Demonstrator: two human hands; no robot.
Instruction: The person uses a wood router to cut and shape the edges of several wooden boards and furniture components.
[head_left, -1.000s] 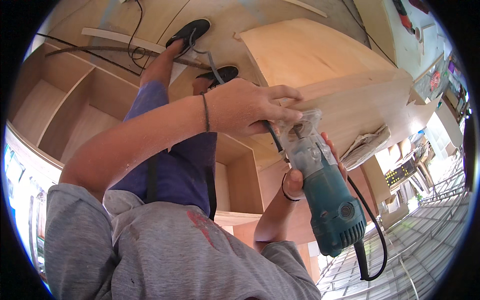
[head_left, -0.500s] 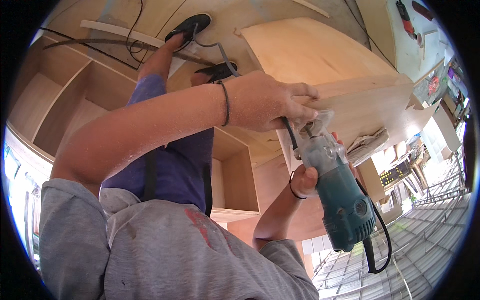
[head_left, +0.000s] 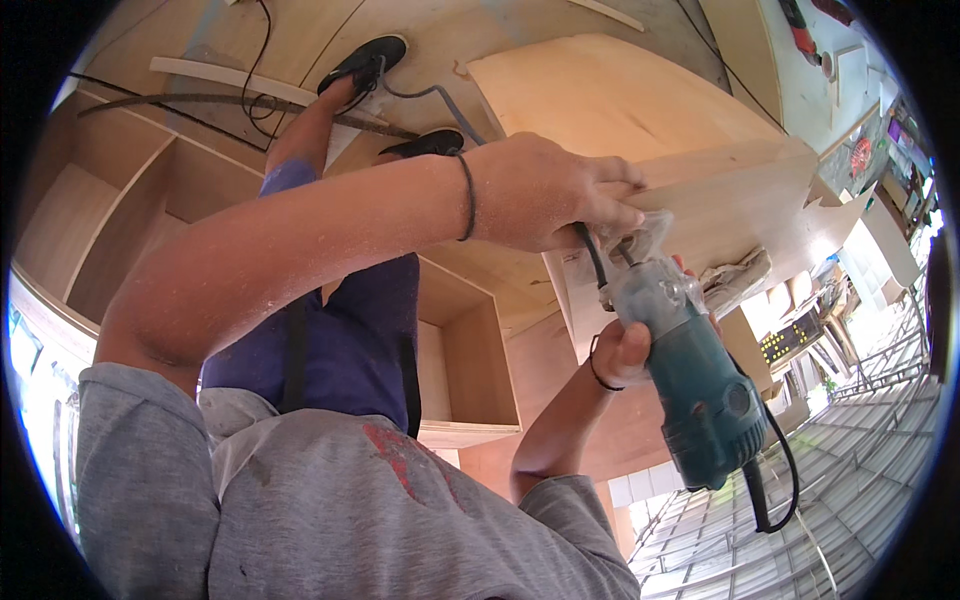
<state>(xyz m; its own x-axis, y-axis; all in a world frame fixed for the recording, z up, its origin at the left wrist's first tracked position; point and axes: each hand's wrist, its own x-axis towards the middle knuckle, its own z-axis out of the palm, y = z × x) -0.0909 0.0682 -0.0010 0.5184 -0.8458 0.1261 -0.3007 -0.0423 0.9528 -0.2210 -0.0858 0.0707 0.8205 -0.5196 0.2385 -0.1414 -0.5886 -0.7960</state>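
A teal trim router (head_left: 705, 395) with a clear plastic base (head_left: 655, 232) tilts against the edge of a pale wooden panel (head_left: 720, 180). My right hand (head_left: 625, 355) is wrapped round its body just below the base, thumb toward me, the other fingers mostly hidden behind it. My left hand (head_left: 550, 195) is bent over the panel edge, its fingertips against the clear base and its thumb hidden underneath. A dark tube or cord (head_left: 592, 255) runs from under this hand to the router. The bit (head_left: 627, 250) shows dimly inside the base.
Open wooden cabinet frames (head_left: 120, 200) lie to the left and below the panel. A grey hose (head_left: 435, 95) and a black cord (head_left: 262, 60) trail near my shoes. A red-and-black power tool (head_left: 800, 35) lies at the upper right. A crumpled bag (head_left: 738, 280) is beyond the router.
The router and both hands have shifted slightly to the right along the panel edge. Both hands keep their hold, and the router's rear end has swung a little up and right.
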